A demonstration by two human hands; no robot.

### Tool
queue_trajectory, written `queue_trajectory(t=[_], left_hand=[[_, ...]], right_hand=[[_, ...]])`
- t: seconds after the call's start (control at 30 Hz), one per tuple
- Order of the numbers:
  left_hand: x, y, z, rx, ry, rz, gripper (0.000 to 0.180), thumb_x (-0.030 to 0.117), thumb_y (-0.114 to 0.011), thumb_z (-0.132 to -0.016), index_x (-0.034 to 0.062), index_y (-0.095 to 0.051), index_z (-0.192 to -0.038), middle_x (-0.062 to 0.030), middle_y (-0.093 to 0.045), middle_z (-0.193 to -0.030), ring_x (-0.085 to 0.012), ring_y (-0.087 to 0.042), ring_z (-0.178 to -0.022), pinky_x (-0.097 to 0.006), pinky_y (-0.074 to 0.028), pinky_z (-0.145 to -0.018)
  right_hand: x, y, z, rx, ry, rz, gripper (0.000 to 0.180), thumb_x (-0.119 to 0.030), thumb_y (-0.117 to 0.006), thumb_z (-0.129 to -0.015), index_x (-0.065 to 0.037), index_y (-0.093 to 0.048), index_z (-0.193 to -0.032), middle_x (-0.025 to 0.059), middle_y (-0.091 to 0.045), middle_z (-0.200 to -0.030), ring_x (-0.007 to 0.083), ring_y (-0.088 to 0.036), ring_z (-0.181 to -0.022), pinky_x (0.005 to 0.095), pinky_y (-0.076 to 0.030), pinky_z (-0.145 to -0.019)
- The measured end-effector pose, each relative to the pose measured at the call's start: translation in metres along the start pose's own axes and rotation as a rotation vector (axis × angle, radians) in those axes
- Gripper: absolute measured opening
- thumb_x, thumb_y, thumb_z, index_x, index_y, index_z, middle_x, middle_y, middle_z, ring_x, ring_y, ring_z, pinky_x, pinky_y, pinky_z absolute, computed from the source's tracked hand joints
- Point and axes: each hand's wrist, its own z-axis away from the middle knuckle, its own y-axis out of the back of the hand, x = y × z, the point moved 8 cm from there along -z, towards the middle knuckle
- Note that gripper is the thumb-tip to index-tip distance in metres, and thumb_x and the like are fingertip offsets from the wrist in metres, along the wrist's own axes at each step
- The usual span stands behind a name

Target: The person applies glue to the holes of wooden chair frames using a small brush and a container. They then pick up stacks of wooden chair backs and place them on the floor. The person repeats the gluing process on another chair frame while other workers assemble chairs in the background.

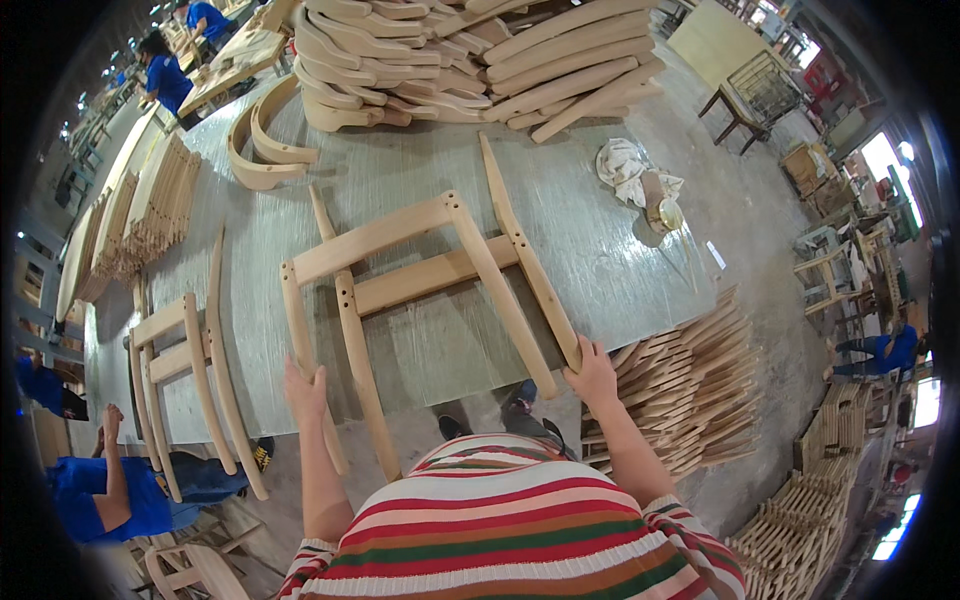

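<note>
Two pale wooden chair frames lie stacked on the grey workbench (420,170) in front of me. The upper frame (400,235) has a crossbar and two legs. The lower frame (440,272) has a rail and a long drilled leg (530,265) on the right. My left hand (305,392) grips the near end of the left leg (300,340). My right hand (592,375) holds the near end of the long drilled leg. Both leg ends overhang the bench's front edge.
Another assembled frame (190,370) lies at the bench's left. Curved wooden parts (470,55) are heaped at the far end, with curved rails (262,140) beside them. A rag and tape roll (640,185) sit right. Slat stacks (700,385) stand on the floor. Blue-shirted people (110,490) work nearby.
</note>
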Motion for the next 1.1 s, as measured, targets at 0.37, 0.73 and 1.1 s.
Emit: queue_trajectory(t=[0.37,0.73,1.1], left_hand=[[0.044,-0.046,0.016,0.077,0.011,0.074,0.055,0.009,-0.056,-0.078,-0.0031,-0.037,-0.129,-0.0226,-0.045,-0.122,-0.0347,-0.044,-0.113,-0.04,-0.034,-0.097],[0.331,-0.166,0.004,-0.283,-0.417,0.452,0.03,0.011,-0.056,-0.083,0.0006,-0.054,-0.111,-0.0058,-0.057,-0.094,-0.0169,-0.054,-0.085,-0.029,-0.044,-0.079],[0.573,-0.472,0.119,-1.046,0.128,0.664,0.037,0.035,-0.049,-0.088,0.0042,-0.051,-0.108,-0.0059,-0.058,-0.094,-0.018,-0.058,-0.075,-0.03,-0.047,-0.056]], right_hand=[[0.056,0.023,-0.037,-0.019,0.008,-0.113,0.049,-0.018,-0.061,-0.072,-0.013,-0.046,-0.118,0.0138,-0.054,-0.098,0.0361,-0.058,-0.076,0.0425,-0.049,-0.066],[0.223,-0.008,-0.125,0.138,-0.89,-2.069,0.034,-0.038,-0.052,-0.089,-0.01,-0.051,-0.11,0.0049,-0.058,-0.085,0.0145,-0.056,-0.068,0.0272,-0.045,-0.056],[0.289,0.034,-0.207,0.477,-0.653,-2.506,0.022,-0.029,-0.051,-0.09,-0.012,-0.052,-0.105,0.0025,-0.06,-0.086,0.0133,-0.055,-0.066,0.0268,-0.045,-0.054]])
